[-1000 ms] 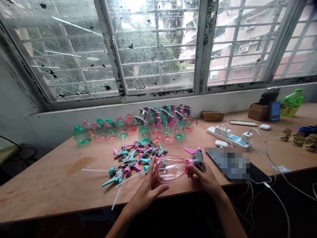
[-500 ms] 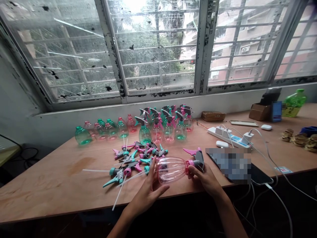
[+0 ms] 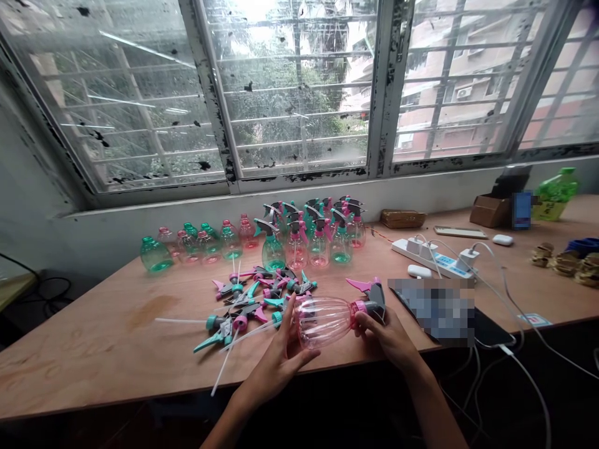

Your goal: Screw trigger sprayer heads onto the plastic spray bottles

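A clear pink spray bottle (image 3: 324, 321) lies sideways between my hands above the table's front edge, its base to the left. Its grey and pink trigger head (image 3: 373, 302) sits on the neck at the right. My right hand (image 3: 386, 337) is closed around the pink collar, thumb on top. At the base, my left hand (image 3: 284, 358) cups the bottle, fingers behind it and thumb below. Left of the bottle lies a loose pile of trigger heads (image 3: 241, 322), grey with pink or teal parts, several with white dip tubes.
Open green and pink bottles (image 3: 156, 255) stand at the back left. Beside them are several bottles with trigger heads fitted (image 3: 319, 243). To the right lie a white power strip (image 3: 433, 259), a dark tablet (image 3: 491, 327) with a cable, and an earbud case (image 3: 420, 272).
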`<action>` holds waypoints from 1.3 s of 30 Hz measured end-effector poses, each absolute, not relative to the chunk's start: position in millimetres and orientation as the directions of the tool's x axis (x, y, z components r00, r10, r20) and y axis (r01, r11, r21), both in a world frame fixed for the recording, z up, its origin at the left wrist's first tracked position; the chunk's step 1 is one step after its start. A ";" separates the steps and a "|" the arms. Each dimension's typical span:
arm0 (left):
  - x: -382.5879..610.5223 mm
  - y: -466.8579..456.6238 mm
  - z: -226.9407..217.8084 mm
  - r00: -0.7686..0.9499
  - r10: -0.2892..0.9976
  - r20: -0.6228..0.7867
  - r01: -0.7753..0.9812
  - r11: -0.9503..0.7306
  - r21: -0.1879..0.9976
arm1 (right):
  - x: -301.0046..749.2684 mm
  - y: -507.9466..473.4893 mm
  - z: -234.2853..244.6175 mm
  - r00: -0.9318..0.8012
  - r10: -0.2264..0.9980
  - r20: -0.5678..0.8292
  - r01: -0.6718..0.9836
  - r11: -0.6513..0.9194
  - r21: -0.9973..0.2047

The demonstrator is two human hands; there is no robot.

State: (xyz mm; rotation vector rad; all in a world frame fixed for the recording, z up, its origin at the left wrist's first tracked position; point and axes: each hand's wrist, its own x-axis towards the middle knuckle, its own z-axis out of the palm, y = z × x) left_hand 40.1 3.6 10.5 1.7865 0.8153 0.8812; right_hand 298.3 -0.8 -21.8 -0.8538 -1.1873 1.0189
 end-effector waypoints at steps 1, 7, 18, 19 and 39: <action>39.6 3.5 11.3 0.521 0.829 0.203 0.150 -0.322 0.935 | 298.1 -1.2 -21.5 0.069 0.945 0.321 -0.176 0.328 -0.928; 37.8 2.0 12.9 0.577 0.803 0.149 0.089 -0.243 0.966 | 299.3 -1.1 -22.3 0.060 0.941 0.332 -0.188 0.337 -0.922; 38.4 1.9 10.4 0.528 0.823 0.208 0.206 -0.362 0.909 | 299.0 0.0 -21.9 0.057 0.946 0.319 -0.164 0.324 -0.932; 37.9 2.2 10.0 0.531 0.825 0.191 0.195 -0.339 0.920 | 298.7 -0.2 -21.4 0.058 0.947 0.317 -0.167 0.323 -0.932; 40.8 3.3 16.1 0.583 0.796 0.162 0.053 -0.237 0.970 | 297.9 -0.5 -19.1 0.072 0.949 0.307 -0.188 0.315 -0.930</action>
